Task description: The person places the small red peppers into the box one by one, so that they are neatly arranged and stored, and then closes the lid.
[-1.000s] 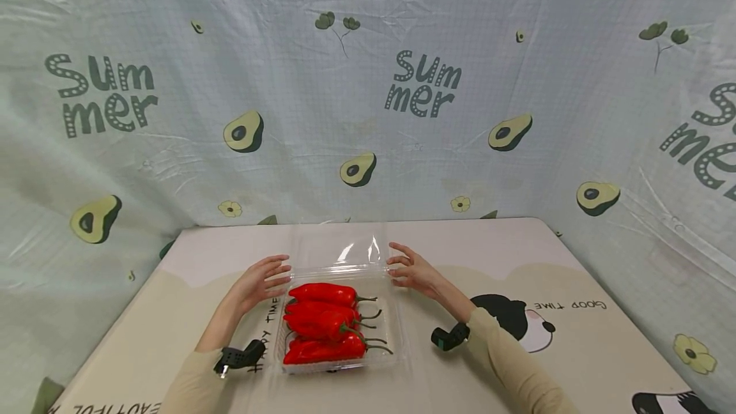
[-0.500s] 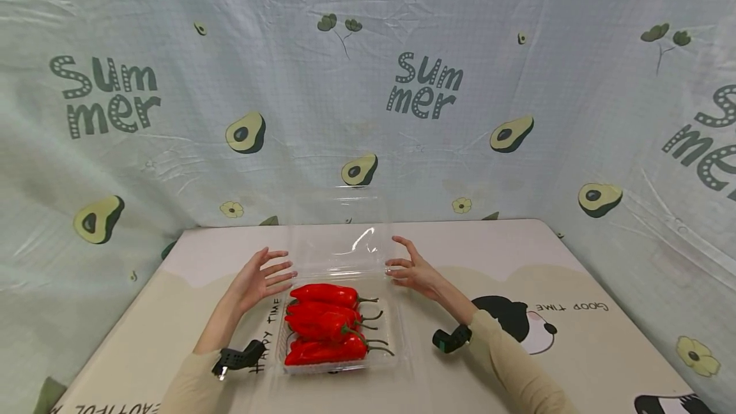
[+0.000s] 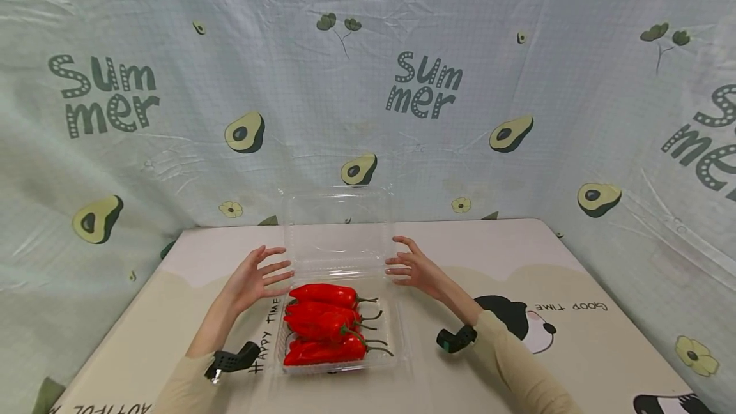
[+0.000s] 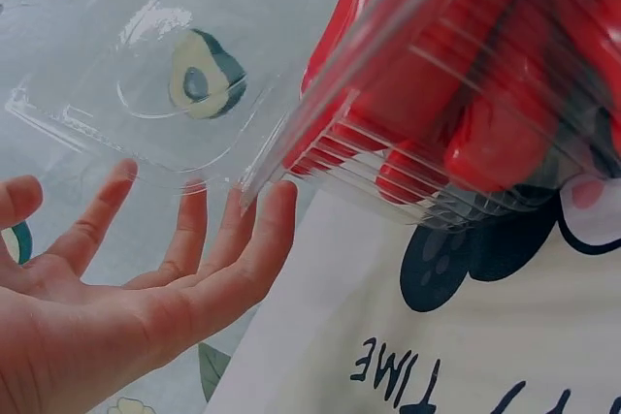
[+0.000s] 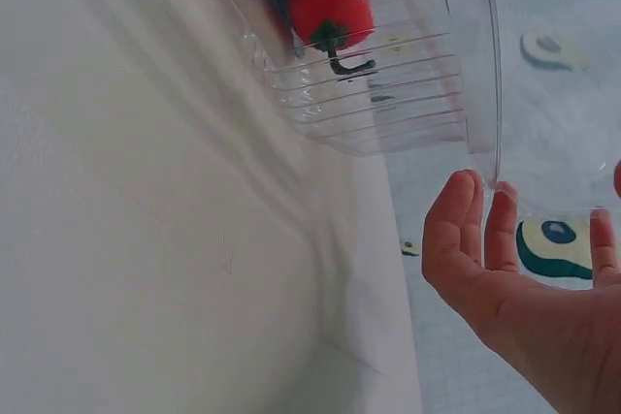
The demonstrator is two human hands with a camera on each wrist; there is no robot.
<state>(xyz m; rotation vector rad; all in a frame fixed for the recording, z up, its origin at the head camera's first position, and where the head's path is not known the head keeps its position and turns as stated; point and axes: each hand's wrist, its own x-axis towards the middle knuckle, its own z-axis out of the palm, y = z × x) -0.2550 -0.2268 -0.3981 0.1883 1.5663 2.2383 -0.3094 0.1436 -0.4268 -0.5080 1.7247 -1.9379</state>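
A clear plastic clamshell box (image 3: pixel 394 312) stands on the table with several red peppers (image 3: pixel 324 323) lying across it, green stems to the right. Its transparent lid (image 3: pixel 338 235) is raised along the far side. My left hand (image 3: pixel 253 278) is beside the lid's left edge, fingers spread. In the left wrist view, the fingertips (image 4: pixel 126 170) are right at the plastic near the hinge. On the other side my right hand (image 3: pixel 421 272) has loosely bent fingers, their tips (image 5: pixel 503 191) at the lid's lower right edge in the right wrist view.
The table (image 3: pixel 494 375) has a printed cover with lettering and a black-and-white animal. A pale curtain (image 3: pixel 299 126) printed with avocados hangs behind it and along the right. Black camera straps (image 3: pixel 232 361) are on both wrists.
The lid's upper edge has risen in the head view, and the lid stands more upright than a second ago. Both hands stay beside it with only small shifts.
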